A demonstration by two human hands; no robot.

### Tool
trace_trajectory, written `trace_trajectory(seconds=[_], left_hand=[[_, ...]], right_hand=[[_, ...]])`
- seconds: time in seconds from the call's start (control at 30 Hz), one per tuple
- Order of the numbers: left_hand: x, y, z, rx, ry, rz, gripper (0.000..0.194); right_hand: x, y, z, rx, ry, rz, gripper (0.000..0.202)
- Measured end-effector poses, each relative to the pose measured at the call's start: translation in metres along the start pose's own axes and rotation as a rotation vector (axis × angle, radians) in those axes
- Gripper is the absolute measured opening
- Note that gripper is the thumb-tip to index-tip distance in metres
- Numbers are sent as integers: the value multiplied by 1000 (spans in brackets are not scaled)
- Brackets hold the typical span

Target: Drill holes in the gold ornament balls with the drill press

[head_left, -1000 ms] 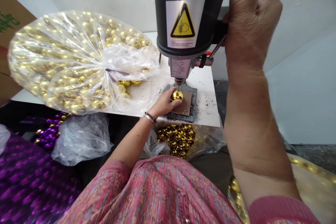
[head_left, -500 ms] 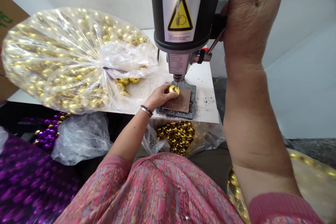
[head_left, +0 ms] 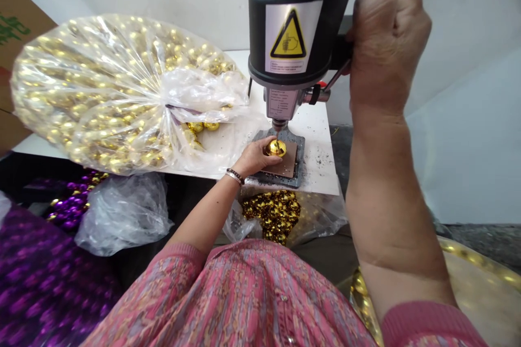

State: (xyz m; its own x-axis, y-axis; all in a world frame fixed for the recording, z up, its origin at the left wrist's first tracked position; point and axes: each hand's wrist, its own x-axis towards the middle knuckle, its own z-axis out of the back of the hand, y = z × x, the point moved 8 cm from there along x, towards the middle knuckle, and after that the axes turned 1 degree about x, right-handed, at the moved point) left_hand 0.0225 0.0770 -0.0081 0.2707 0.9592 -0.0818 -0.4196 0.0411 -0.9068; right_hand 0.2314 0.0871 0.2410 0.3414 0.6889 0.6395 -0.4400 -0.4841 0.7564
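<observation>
Left hand (head_left: 257, 157): thumb and fingers part-spread, pinching the faceted gold ball (head_left: 278, 148)
Ball: over the brown pad (head_left: 290, 161), beneath the drill bit (head_left: 278, 134)
Right hand (head_left: 389, 49): fist curled round the feed lever (head_left: 338, 74)
Risk: a loose pinch could let it roll, skidding the bit thumbward

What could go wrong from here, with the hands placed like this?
1. The left hand holds the gold ball just below the drill bit, with bare fingers close by; a slip could bring them into contact.
2. The ball is round and no clamp shows around it, so it might twist or roll on the brown pad.
3. The right hand appears to grip the lever; pressing while the ball is off-centre could make the bit skid.
</observation>
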Motion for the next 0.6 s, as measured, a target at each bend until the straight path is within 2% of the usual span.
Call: trace_trajectory(seconds=[0.13, 0.23, 0.4, 0.6], left_hand=[[-2, -3, 2, -30, -42, -19, 75], [-2, -4, 1, -26, -50, -32, 74], [-2, -4, 1, 36, -55, -51, 73], [-2, -4, -2, 109, -27, -51, 74]], right_hand=[[-34, 16, 18, -32, -99, 111, 48], [-69, 27, 25, -79, -46, 251, 31], [-111, 18, 35, -288, -23, 285, 15], [-129, 9, 36, -352, -87, 342, 15]])
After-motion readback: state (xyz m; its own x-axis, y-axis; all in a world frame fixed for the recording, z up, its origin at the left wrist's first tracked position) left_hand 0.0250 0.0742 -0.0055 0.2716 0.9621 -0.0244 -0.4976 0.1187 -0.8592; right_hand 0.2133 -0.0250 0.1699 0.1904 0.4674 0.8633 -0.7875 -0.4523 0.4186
